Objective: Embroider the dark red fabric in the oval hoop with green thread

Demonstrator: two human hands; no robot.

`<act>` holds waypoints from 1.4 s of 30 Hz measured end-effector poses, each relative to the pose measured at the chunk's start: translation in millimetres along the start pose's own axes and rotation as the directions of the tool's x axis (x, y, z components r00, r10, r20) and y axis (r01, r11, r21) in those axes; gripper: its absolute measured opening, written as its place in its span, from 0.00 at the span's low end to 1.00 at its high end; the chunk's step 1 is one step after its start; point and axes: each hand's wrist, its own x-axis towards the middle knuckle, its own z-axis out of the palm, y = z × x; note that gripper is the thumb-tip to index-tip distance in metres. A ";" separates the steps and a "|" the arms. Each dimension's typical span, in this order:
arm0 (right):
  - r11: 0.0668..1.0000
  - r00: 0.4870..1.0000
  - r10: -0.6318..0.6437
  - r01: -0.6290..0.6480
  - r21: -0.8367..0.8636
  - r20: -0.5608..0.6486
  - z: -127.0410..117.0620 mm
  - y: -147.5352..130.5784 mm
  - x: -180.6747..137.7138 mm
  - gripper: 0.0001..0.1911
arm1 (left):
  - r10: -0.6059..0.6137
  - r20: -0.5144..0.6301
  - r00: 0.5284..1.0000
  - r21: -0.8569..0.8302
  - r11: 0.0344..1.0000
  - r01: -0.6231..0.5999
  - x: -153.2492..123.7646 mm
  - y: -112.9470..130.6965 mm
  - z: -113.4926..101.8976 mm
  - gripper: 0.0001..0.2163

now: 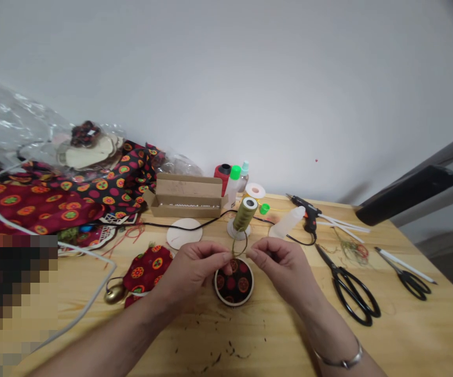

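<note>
A round piece covered in dark patterned fabric with a pale rim [234,293] lies on the table between my hands. Above its far edge, a loop of olive cord [245,242] rises in front of the green thread spool [244,214]. My left hand [199,264] pinches this cord between thumb and forefinger, over the top of the round piece. On the other side, my right hand [279,264] also has thumb and finger closed on the cord. Left of my left hand lies a maroon patterned fabric piece [145,269] beside a brass bell [114,292].
Black-handled scissors [354,293], smaller scissors [410,283] and a glue gun [308,212] lie to the right. A white squeeze bottle [287,224] lies tilted nearby. An open cardboard box [189,205] stands behind, with heaped fabric [104,183] at left. A black cable [156,225] crosses the table.
</note>
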 end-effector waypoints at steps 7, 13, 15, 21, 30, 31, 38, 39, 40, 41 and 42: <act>0.861 0.928 -0.337 0.373 -0.346 0.161 20.5 4.1 -19.1 0.11 | -0.027 -0.058 0.998 -0.153 0.988 0.018 0.7 0.6 3.1 0.06; 0.450 0.761 -0.513 0.632 -0.631 0.396 28.9 14.5 -18.6 0.13 | -0.089 0.004 0.996 -0.296 0.951 0.086 4.3 -6.4 0.3 0.09; 0.384 0.701 -0.540 0.697 -0.605 0.465 27.1 12.7 -19.0 0.13 | -0.094 0.029 0.995 -0.338 0.936 0.099 5.2 -7.7 -0.7 0.10; 0.705 0.765 -0.625 0.638 -0.309 0.154 15.2 1.6 -19.2 0.08 | -0.100 0.025 0.995 -0.390 0.915 0.102 2.8 -5.2 0.8 0.08; 0.832 0.980 0.142 -0.194 0.519 0.138 26.4 17.9 0.8 0.16 | -0.100 0.044 0.994 -0.193 0.975 0.107 3.6 -12.4 0.0 0.08; 0.826 0.975 0.140 -0.210 0.523 0.170 27.4 18.2 0.2 0.17 | -0.098 0.041 0.994 -0.174 0.979 0.104 3.2 -11.9 0.4 0.07; 0.917 0.983 0.132 -0.170 0.361 0.126 26.0 10.7 -2.2 0.17 | -0.063 0.099 0.993 -0.125 0.989 0.075 -0.6 -5.0 5.4 0.08; 0.913 0.984 0.141 -0.173 0.368 0.113 25.6 10.4 -1.6 0.16 | -0.070 0.084 0.994 -0.119 0.990 0.080 -0.6 -4.9 5.2 0.08; 0.909 0.982 0.157 -0.183 0.374 0.101 25.3 10.4 -1.0 0.14 | -0.079 0.066 0.995 -0.116 0.990 0.086 -0.5 -4.9 4.9 0.08; 0.905 0.980 0.176 -0.199 0.377 0.093 25.0 10.6 -0.4 0.13 | -0.090 0.049 0.995 -0.113 0.989 0.095 -0.3 -5.1 4.5 0.08; 0.903 0.977 0.194 -0.211 0.374 0.084 24.7 11.0 0.2 0.12 | -0.101 0.037 0.994 -0.109 0.989 0.105 -0.2 -5.3 4.2 0.08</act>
